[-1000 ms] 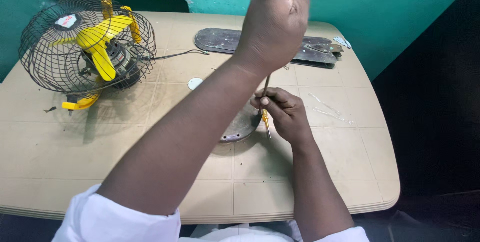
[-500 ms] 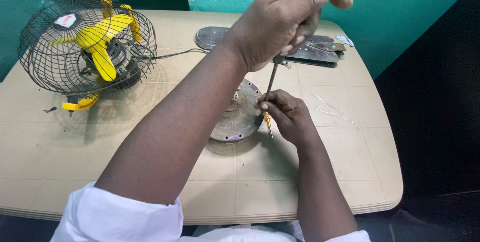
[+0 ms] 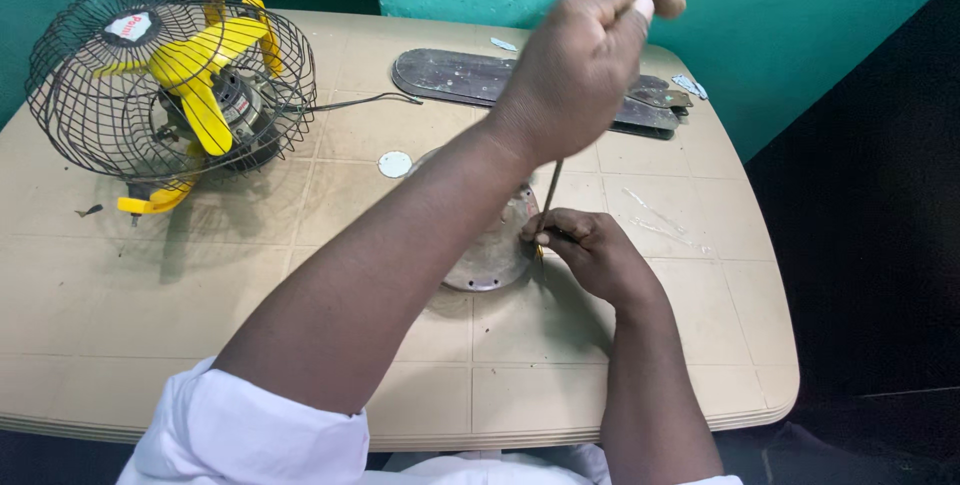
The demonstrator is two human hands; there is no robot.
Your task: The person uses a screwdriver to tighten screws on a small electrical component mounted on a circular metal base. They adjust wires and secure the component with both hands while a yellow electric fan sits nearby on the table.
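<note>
Left hand: the left hand [image 3: 585, 50] is raised above the table [image 3: 300, 345], forearm slanting up from the white sleeve [image 3: 250, 430], fingers curled tight round the top of a screwdriver [image 3: 549, 190] (its shaft points straight down).
Right hand: the right hand [image 3: 585, 245] rests low on the table, fingertips pinching the shaft near its tip.
Metal disc: the round grey metal disc [image 3: 495, 245] lies flat at mid-table, touching the right hand.
Fan cage: a wire fan cage [image 3: 165, 75] at far left encloses yellow blades [image 3: 200, 65] and a motor.
Behind: a dark fan blade [image 3: 470, 75] lies flat near the wall.
</note>
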